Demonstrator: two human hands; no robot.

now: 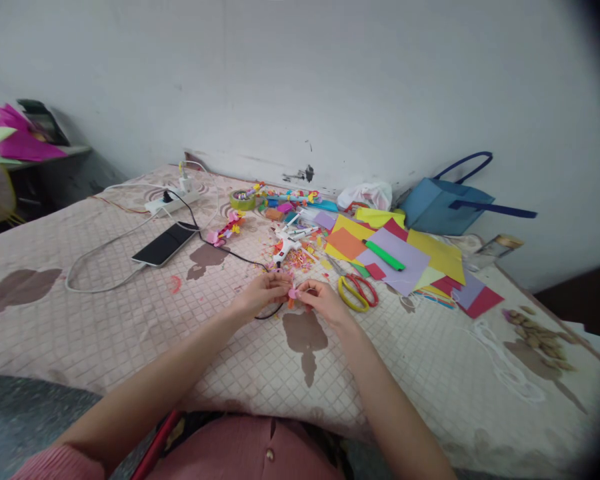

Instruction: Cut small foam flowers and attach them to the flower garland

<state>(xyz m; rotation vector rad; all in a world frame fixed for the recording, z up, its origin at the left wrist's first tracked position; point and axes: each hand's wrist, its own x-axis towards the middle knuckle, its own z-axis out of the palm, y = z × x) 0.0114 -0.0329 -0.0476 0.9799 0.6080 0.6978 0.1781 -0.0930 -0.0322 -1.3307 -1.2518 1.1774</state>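
Note:
Between the fingertips of both hands is a small pink and orange paper piece (pixel 293 294). My left hand (pixel 267 292) is closed on its left side, fingers bent toward it. From the right, my right hand (pixel 321 298) pinches the same piece; the fingers cover much of it, so its full shape is hidden. Just beyond the hands lies a white glue gun (pixel 284 248) among scattered paper scraps (pixel 303 261). Scissors with red and yellow handles (pixel 353 293) rest right of my right hand.
Coloured paper sheets (pixel 397 257) with a green marker-like tool (pixel 384 255) spread to the right. Left are a phone (pixel 165 245) and a power strip (pixel 173 202) with cables. A blue bag (pixel 443 207) stands by the wall; peanut-like pods (pixel 540 339) lie far right.

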